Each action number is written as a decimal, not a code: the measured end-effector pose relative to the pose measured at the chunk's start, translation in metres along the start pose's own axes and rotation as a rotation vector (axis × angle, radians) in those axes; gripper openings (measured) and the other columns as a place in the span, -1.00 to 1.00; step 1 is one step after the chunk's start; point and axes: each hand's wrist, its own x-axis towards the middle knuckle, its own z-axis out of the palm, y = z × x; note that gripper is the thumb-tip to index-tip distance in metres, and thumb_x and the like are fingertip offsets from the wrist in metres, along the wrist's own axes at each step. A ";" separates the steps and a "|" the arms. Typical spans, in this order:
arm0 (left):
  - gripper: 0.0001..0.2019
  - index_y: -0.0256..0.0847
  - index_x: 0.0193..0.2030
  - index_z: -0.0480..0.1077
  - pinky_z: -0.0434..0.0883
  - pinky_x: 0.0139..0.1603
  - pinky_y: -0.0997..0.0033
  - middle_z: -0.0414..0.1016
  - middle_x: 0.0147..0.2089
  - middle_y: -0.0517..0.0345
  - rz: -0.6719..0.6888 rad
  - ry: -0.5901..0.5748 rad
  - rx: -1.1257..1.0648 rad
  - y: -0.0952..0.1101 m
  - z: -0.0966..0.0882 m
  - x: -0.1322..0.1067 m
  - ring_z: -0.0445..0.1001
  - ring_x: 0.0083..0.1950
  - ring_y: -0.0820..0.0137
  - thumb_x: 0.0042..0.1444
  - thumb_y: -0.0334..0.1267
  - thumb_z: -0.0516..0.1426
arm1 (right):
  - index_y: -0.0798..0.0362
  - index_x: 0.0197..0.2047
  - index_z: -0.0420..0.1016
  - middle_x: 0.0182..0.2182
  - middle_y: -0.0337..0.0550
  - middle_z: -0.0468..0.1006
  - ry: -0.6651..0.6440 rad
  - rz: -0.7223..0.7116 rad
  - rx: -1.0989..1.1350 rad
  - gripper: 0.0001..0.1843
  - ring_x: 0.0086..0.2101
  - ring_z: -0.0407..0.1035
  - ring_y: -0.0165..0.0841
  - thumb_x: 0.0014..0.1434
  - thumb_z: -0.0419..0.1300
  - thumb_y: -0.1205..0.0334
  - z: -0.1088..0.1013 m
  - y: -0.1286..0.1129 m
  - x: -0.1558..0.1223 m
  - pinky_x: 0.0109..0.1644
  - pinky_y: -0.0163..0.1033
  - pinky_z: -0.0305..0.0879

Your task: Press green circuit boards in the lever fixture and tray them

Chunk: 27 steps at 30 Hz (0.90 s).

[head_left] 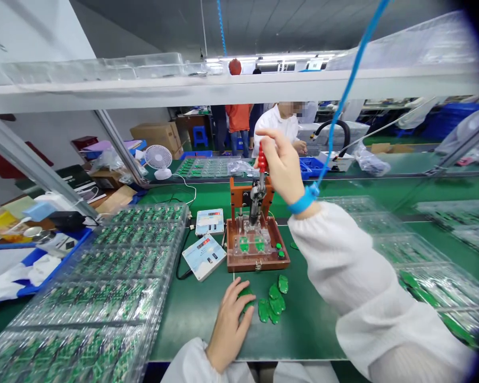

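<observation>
My right hand [281, 165] is wrapped round the red handle [262, 157] of a toggle clamp, which stands upright. The clamp belongs to a brown wooden test fixture [258, 261] with a clear plate and two green circuit boards [259, 243] visible in it. My left hand [230, 324] lies on the green bench in front of the fixture, fingers spread over a small green circuit board [245, 291] that they partly hide. Several loose green circuit boards [277, 300] lie just right of this hand. A blue wrist strap [303, 201] with a coiled cord circles my right wrist.
Clear trays of circuit boards [123, 255] cover the bench at left; more trays [411, 250] stand at right. Two white meter boxes [204, 256] with red digits sit left of the fixture. A white shelf [207, 91] crosses above. A co-worker [277, 125] sits opposite.
</observation>
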 end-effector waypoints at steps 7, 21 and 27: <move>-0.77 -0.01 0.05 0.51 0.44 0.28 -0.14 0.49 0.23 0.02 0.075 0.082 0.016 0.003 -0.003 -0.001 0.33 0.37 0.10 0.41 -0.23 0.04 | 0.02 0.15 0.53 0.12 -0.07 0.54 -0.129 0.068 -0.151 -0.55 0.16 0.39 -0.19 0.37 0.13 -0.07 -0.022 0.064 -0.022 0.27 0.03 0.32; -0.72 -0.20 0.06 0.47 0.31 0.33 -0.18 0.36 0.26 -0.15 0.145 0.311 0.416 -0.007 -0.032 0.134 0.27 0.32 -0.01 0.37 -0.18 0.03 | 0.06 -0.03 0.60 0.15 0.09 0.51 -0.331 0.376 -0.297 -0.78 0.25 0.25 -0.04 0.26 0.24 0.30 0.001 0.066 -0.211 0.38 0.21 0.17; -0.68 -0.17 0.01 0.44 0.37 0.25 -0.17 0.53 0.03 -0.09 0.172 0.391 0.230 -0.009 -0.036 0.128 0.43 0.16 0.01 0.33 -0.02 0.04 | -0.01 -0.02 0.57 -0.06 -0.13 0.63 -0.322 0.481 -0.176 -0.77 0.00 0.48 -0.25 0.26 0.25 0.36 -0.012 0.056 -0.205 0.22 -0.09 0.37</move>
